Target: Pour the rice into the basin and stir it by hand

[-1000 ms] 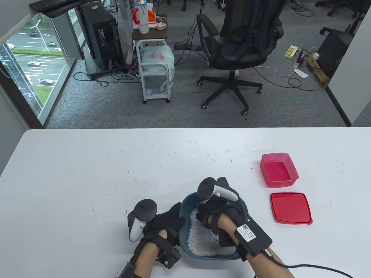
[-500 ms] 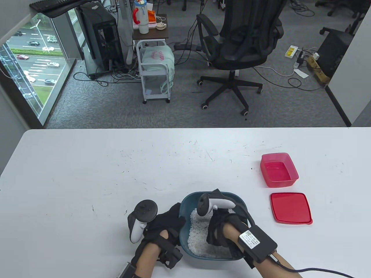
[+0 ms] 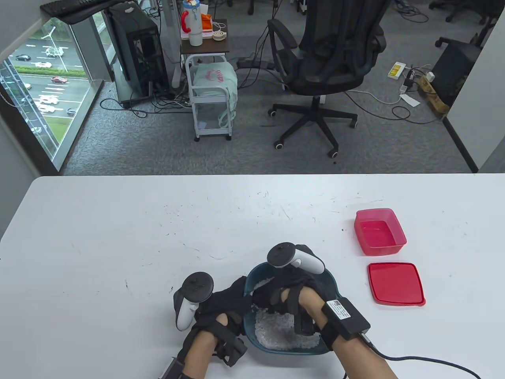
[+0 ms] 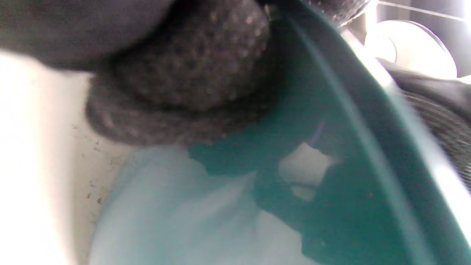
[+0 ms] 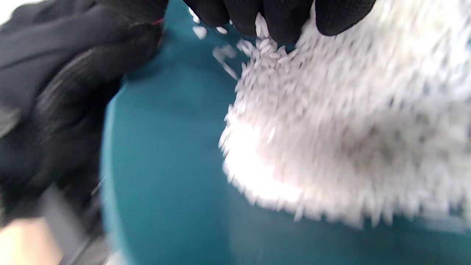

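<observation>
The white surface is carrying everything at its near edge. The dark teal basin is sitting between the two hands, and its position is matching the view half a second ago. The left hand is gripping the basin's near-side rim; in the left wrist view a gloved fingertip is pressing against the outer wall, fingers curled over the edge, bracing it as before.

The right hand is the part that is changing. Half a second ago it was lying toward the basin's right side with its tracker low over the middle; now it is sweeping across toward the far left of the bowl, close to the left hand, and the tracker is riding at the far rim. Its fingers are bunching loosely, tips dipping into the rice, with blurred grains tumbling off them; no firm grip is visible.

The rice is lying in the basin, heaped below and behind the right hand, with bare floor exposed beside it. Well off to the right of the right hand, the pink tub is standing emptied, its red lid just nearer. Pouring therefore appears done, and the stirring stroke is judged to be circling.
</observation>
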A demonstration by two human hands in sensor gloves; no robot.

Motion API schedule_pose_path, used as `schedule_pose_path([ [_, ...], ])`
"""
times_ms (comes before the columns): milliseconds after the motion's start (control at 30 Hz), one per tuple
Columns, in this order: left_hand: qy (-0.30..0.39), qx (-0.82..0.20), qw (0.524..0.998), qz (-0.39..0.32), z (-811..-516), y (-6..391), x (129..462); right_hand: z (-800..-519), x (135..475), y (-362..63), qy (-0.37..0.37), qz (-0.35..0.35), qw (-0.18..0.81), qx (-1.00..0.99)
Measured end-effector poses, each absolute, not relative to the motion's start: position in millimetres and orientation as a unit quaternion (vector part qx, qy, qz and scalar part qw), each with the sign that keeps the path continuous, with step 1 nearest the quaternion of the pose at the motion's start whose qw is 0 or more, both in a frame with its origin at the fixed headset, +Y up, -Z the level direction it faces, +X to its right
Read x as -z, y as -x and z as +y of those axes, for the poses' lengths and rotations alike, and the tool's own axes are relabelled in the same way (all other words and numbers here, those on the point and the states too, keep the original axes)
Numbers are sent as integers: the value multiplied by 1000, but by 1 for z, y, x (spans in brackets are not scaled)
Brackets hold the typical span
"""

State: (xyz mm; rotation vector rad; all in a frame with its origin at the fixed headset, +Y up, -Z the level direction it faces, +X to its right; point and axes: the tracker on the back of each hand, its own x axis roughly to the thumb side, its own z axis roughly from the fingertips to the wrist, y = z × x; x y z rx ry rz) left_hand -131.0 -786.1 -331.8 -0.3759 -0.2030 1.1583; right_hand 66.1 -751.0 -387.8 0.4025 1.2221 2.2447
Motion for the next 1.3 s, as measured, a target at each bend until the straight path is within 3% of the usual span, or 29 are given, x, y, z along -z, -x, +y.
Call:
schedule_pose_path([
  [100,175,-540,817,-97,-785,131,332,-745,391,-70,-124,407,205,-881],
  [333,175,-539,819,-96,-785,131,332,-741,384,-80,-65,390,4,-919],
  [567,167,-536,824,-84,-784,131,331,-748,357,-80,-101,392,-120,-907],
  [733,165,-537,823,-78,-785,131,331,-754,341,-76,-124,470,-90,-869],
  [833,166,-538,823,-76,-785,131,331,-755,334,-71,-177,502,-36,-846],
  [967,169,-538,822,-78,-784,131,331,-753,335,-63,-247,523,93,-811],
  [1100,173,-542,818,-86,-785,131,331,-758,343,-57,-266,557,220,-755],
  [1300,177,-544,815,-91,-785,131,332,-753,366,-61,-221,495,260,-799],
])
